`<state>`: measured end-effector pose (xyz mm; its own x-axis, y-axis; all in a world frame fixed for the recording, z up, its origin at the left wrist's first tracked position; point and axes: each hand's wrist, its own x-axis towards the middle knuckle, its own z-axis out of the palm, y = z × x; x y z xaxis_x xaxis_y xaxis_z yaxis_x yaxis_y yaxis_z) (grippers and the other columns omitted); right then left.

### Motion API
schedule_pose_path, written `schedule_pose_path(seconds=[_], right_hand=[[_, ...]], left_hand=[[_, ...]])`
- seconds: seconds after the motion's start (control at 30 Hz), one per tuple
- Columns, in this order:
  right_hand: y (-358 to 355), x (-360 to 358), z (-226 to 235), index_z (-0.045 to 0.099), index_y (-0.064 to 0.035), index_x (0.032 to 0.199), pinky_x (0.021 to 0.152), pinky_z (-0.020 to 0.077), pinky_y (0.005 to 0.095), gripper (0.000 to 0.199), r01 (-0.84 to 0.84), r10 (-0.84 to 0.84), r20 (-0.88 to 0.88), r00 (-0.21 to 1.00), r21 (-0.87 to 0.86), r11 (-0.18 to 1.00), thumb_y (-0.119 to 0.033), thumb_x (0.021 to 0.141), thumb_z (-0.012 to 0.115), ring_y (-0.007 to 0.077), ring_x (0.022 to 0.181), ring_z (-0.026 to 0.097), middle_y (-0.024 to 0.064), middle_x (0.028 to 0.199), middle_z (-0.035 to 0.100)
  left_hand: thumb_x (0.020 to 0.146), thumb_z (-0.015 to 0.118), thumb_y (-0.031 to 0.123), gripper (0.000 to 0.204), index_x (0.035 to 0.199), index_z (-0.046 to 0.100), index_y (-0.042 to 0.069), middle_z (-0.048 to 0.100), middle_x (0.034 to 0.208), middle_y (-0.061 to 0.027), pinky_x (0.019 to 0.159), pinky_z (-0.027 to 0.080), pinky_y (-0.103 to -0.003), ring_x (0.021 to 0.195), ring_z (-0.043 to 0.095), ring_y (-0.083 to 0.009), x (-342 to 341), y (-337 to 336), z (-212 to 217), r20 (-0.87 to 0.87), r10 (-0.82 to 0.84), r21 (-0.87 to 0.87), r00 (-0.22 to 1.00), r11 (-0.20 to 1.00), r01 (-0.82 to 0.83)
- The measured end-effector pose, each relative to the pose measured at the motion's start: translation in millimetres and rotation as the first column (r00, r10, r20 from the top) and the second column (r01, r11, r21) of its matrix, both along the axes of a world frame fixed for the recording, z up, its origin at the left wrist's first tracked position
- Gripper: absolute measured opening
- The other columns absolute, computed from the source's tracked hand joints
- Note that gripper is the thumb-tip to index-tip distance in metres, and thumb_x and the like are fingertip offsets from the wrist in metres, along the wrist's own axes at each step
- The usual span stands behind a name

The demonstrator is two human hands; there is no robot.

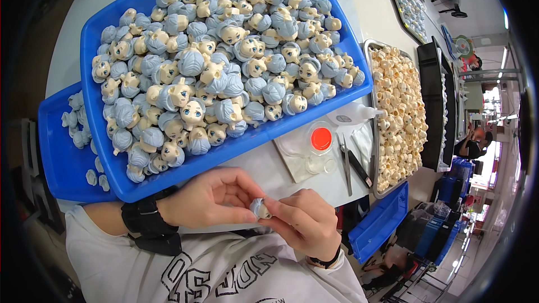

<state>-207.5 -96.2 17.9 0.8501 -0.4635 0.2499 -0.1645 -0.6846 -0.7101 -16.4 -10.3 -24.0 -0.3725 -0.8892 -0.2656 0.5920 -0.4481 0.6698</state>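
Observation:
Between my two hands, in front of my chest, is one small doll head [260, 209] with light blue hair and a cream-coloured face part. My left hand [216, 199] has its fingers curled, with thumb and fingertips on the blue hair side. My right hand [303, 221] pinches the cream side between thumb and forefinger. Just beyond my hands stands a large blue tray [236, 145], heaped with similar doll heads [192, 111] with blue hair and painted eyes.
A lower blue tray [64, 160] at the left holds loose blue hair pieces. To the right lie a red-topped round container [321, 139], a white squeeze bottle [351, 114], tweezers [346, 165], a black-handled tool [359, 171] and a metal tray [368, 56] of cream parts. Co-workers sit farther right.

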Motion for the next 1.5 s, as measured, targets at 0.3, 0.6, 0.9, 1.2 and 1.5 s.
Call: schedule_pose_path(seconds=[0.3,0.6,0.9,1.2,1.5], right_hand=[[9.0,14.4,-8.8,0.060,0.0017,0.093,0.047,0.0376,0.0285,0.039,0.109,-0.110,0.002,0.994,-0.150,0.983,-0.024,0.067,0.074,0.0188,0.055,0.049,0.0061,0.072,0.057],[15.5,17.3,-16.7,0.060,-0.0007,0.086,0.044,0.0355,0.0295,0.033,0.142,-0.132,0.070,0.989,-0.154,0.978,-0.027,0.070,0.071,0.0194,0.050,0.045,0.0048,0.064,0.049],[25.7,-12.9,16.7,0.058,-0.0012,0.104,0.054,0.0392,0.0317,0.041,0.232,-0.309,0.335,0.890,0.250,0.940,-0.036,0.081,0.059,0.0261,0.065,0.050,0.0152,0.082,0.056],[77.4,-8.6,111.3,0.044,-0.0106,0.092,0.038,0.0266,0.0264,0.012,-0.858,0.207,0.959,0.196,0.065,0.510,-0.021,0.091,0.048,0.0160,0.041,0.040,0.0109,0.062,0.054],[50.3,-2.3,111.4,0.042,-0.0095,0.079,0.037,0.0236,0.0236,0.011,-0.949,0.351,0.929,0.115,-0.002,0.316,-0.005,0.089,0.039,0.0121,0.038,0.037,0.0075,0.056,0.049]], left_hand=[[0.086,0.057,0.004,0.048,0.127,0.033,0.002,0.058,0.095,-0.0095,0.080,0.049,-0.026,0.088,0.059,-0.0128,3.2,-3.0,7.8,-0.020,-0.014,0.117,1.000,0.993,0.016],[0.091,0.053,0.016,0.048,0.131,0.030,0.002,0.058,0.085,-0.0051,0.073,0.047,-0.023,0.079,0.057,-0.0094,3.5,0.4,5.1,0.054,-0.089,0.021,0.995,0.996,0.088],[0.094,0.046,0.016,0.044,0.134,0.034,0.005,0.058,0.092,-0.0056,0.065,0.046,-0.021,0.073,0.053,-0.0071,-7.9,18.6,59.6,0.323,0.057,-0.137,0.945,0.991,-0.013],[0.093,0.046,0.030,0.035,0.112,0.047,0.001,0.058,0.068,-0.0045,0.037,0.037,-0.017,0.043,0.048,-0.0041,79.2,-55.2,101.6,0.644,0.340,-0.155,0.685,0.935,-0.318],[0.064,0.077,0.029,0.084,0.131,0.035,0.002,0.043,0.125,-0.0210,0.094,0.038,-0.038,0.113,0.045,-0.0324,79.8,131.7,110.1,0.887,0.315,-0.405,-0.338,0.882,-0.241]])
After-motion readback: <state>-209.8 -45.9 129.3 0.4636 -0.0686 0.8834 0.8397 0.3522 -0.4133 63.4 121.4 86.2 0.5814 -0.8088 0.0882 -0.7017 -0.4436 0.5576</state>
